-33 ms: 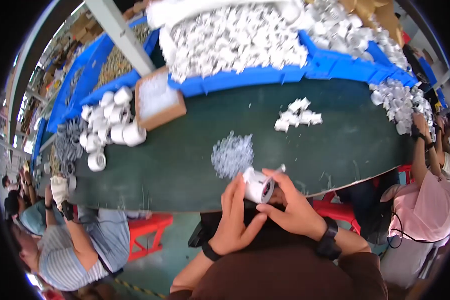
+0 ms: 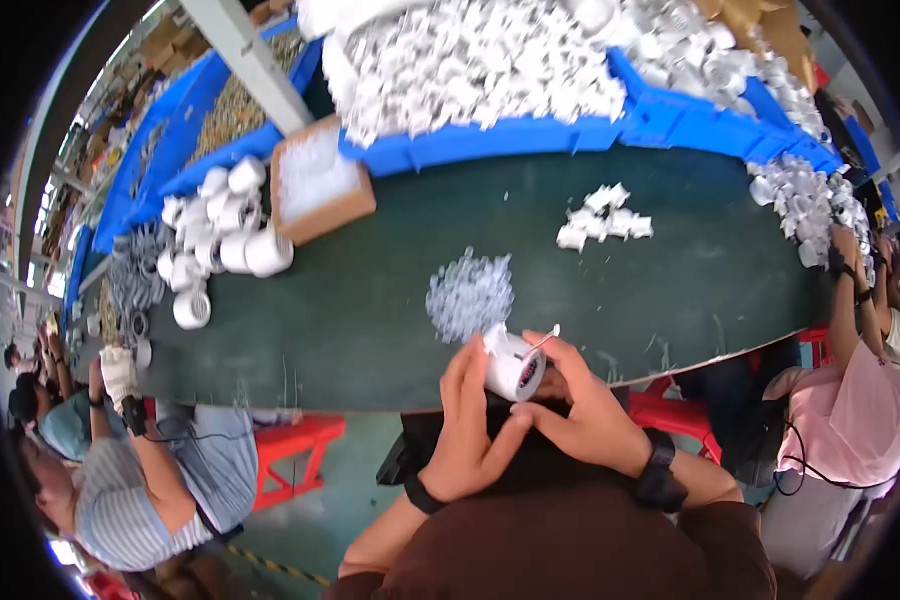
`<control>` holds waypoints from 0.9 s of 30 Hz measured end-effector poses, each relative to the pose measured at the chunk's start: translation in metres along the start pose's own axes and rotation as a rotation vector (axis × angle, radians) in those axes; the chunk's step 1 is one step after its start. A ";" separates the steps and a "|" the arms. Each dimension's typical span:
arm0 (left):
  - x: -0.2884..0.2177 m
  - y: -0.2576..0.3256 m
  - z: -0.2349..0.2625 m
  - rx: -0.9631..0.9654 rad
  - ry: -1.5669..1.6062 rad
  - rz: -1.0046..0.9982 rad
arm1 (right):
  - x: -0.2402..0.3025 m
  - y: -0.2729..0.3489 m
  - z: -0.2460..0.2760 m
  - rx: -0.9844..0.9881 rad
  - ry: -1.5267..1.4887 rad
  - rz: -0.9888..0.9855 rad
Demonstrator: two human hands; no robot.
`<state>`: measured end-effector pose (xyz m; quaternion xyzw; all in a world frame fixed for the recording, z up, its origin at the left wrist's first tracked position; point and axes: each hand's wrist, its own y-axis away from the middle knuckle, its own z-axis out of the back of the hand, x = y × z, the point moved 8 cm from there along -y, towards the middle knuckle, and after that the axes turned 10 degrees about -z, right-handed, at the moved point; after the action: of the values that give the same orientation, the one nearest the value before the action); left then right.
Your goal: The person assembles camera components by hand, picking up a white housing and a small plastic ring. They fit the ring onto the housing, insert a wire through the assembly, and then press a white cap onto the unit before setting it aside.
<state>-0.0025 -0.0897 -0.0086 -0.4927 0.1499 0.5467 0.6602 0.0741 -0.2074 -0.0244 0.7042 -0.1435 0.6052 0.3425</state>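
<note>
Close to the table's near edge, I hold a white cylindrical plastic housing (image 2: 512, 372) between both hands. Its round end, with a dark grille-like inside, is turned toward the lower right. My left hand (image 2: 475, 425) has its fingers along the housing's left side. On the other side my right hand (image 2: 585, 415) curls round it, with the thumb near its lower rim. A thin white stick-like piece (image 2: 548, 341) juts out at the right index finger; how it is held is hidden. A small white part (image 2: 496, 337) sits at the housing's upper left. Just beyond lies a pile of small translucent pieces (image 2: 467, 295).
White clip-like parts (image 2: 605, 218) lie farther right on the dark green table (image 2: 370, 330). White cylinders (image 2: 240, 235) and a cardboard box (image 2: 345, 220) are at left. Blue bins (image 2: 490, 142) of white parts line the back. Co-workers sit on both sides.
The table and its piles appear slightly higher in the picture. My hands still hold the housing, which has tilted a little.
</note>
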 end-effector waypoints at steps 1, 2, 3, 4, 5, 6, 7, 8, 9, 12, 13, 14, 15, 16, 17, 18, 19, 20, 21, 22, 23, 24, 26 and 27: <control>0.006 0.002 0.002 -0.025 -0.041 0.004 | 0.005 -0.004 -0.003 0.014 0.088 0.037; 0.012 0.006 0.007 -0.096 -0.020 0.032 | 0.008 -0.006 -0.006 0.026 0.230 0.061; 0.014 0.008 0.010 -0.100 -0.024 0.061 | 0.010 -0.007 -0.009 0.038 0.372 0.091; 0.012 0.008 0.011 -0.079 -0.030 0.068 | 0.004 -0.009 -0.012 0.049 0.368 0.075; 0.011 0.009 0.011 -0.059 -0.036 0.070 | 0.005 -0.009 -0.014 0.047 0.355 0.137; 0.011 0.010 0.013 -0.105 -0.036 0.070 | 0.007 -0.009 -0.015 0.042 0.344 0.201; 0.011 0.015 0.014 -0.106 -0.034 0.083 | 0.009 -0.009 -0.016 0.050 0.342 0.190; 0.011 0.018 0.019 -0.121 -0.060 0.095 | 0.015 -0.008 -0.016 0.067 0.332 0.178; 0.010 0.021 0.023 -0.136 -0.087 0.106 | 0.020 -0.008 -0.014 0.083 0.323 0.167; 0.007 0.018 0.026 -0.115 -0.177 0.113 | 0.016 -0.008 -0.012 0.165 -0.046 0.070; 0.006 0.016 0.026 -0.091 -0.231 0.103 | 0.019 -0.009 -0.014 0.195 -0.191 0.077; 0.007 0.015 0.025 -0.104 -0.200 0.108 | 0.021 -0.011 -0.015 0.193 -0.193 0.073; 0.008 0.015 0.025 -0.101 -0.198 0.111 | 0.027 -0.013 -0.016 0.205 -0.204 0.111; 0.007 0.013 0.025 -0.120 -0.182 0.092 | 0.032 -0.015 -0.017 0.218 -0.213 0.152; 0.006 0.012 0.026 -0.140 -0.166 0.074 | 0.032 -0.018 -0.019 0.216 -0.215 0.150; 0.006 0.010 0.026 -0.138 -0.166 0.076 | 0.035 -0.019 -0.020 0.176 -0.111 0.198; 0.006 0.009 0.028 -0.149 -0.150 0.087 | 0.037 -0.020 -0.021 0.139 -0.007 0.245; 0.007 0.007 0.029 -0.161 -0.135 0.099 | 0.038 -0.020 -0.022 0.141 0.004 0.241; 0.008 0.006 0.029 -0.161 -0.137 0.103 | 0.039 -0.020 -0.023 0.145 0.002 0.240; 0.011 0.006 0.031 -0.178 -0.128 0.128 | 0.042 -0.020 -0.022 0.118 0.055 0.276; 0.013 0.006 0.032 -0.195 -0.119 0.152 | 0.045 -0.020 -0.023 0.091 0.107 0.312; 0.014 0.005 0.032 -0.196 -0.122 0.157 | 0.043 -0.021 -0.024 0.096 0.105 0.310; 0.012 0.001 0.035 -0.230 -0.159 0.155 | 0.041 -0.023 -0.019 -0.027 0.128 0.351; 0.011 0.000 0.036 -0.229 -0.160 0.157 | 0.038 -0.025 -0.021 -0.026 0.127 0.350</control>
<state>-0.0109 -0.0542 -0.0006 -0.5063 0.0716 0.6475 0.5650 0.0819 -0.1672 0.0047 0.6245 -0.2498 0.6967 0.2494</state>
